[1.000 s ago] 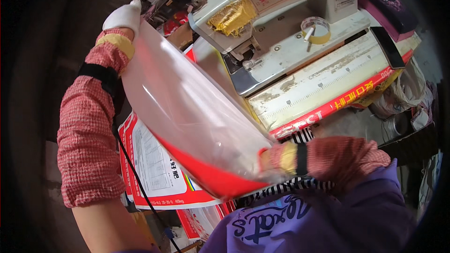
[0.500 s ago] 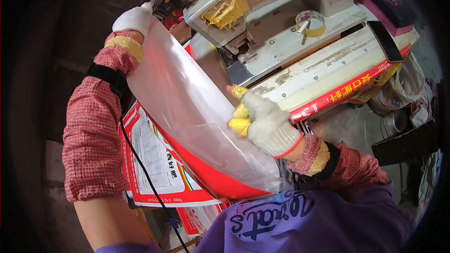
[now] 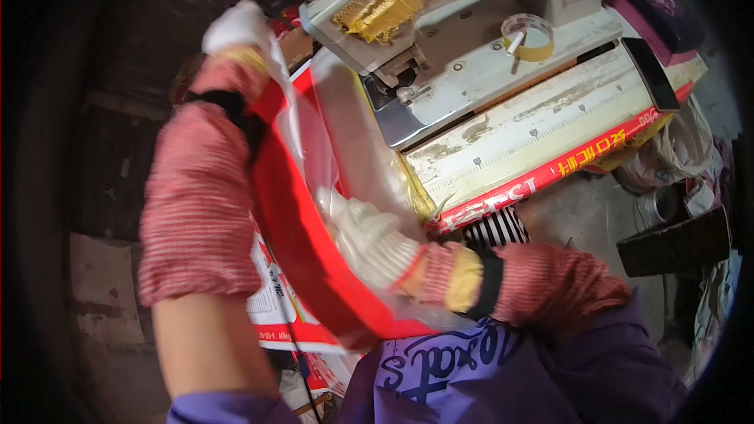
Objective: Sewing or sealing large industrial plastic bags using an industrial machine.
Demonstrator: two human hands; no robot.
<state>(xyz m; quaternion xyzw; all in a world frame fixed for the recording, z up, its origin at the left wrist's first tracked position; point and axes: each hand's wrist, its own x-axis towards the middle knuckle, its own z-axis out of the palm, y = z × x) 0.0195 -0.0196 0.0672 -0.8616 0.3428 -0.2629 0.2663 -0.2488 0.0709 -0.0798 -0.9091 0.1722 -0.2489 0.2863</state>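
A red and white plastic sack (image 3: 302, 224) with a clear liner bends upright between my arms. My left hand (image 3: 239, 29), in a white glove and blurred by motion, grips the sack's far edge. My right hand (image 3: 369, 239), in a knitted off-white glove, presses into the clear plastic on the sack's inner side; its fingertips are hidden there. Just beyond the sack stands a pale grey sewing machine (image 3: 448, 55) with a yellow woven patch taped to its head.
A roll of tape (image 3: 537, 49) lies on the machine bed. In front runs a worn white board with a ruler scale (image 3: 534, 132), its edge wrapped in red printed film (image 3: 542, 180). A dark purple box (image 3: 652, 8) sits at the far right. Printed sacks (image 3: 275, 302) lie beneath the raised one.
My left hand has moved slightly right, and the sack's near side has folded inward with it. My right hand has moved left and down, from above the clear plastic into it.
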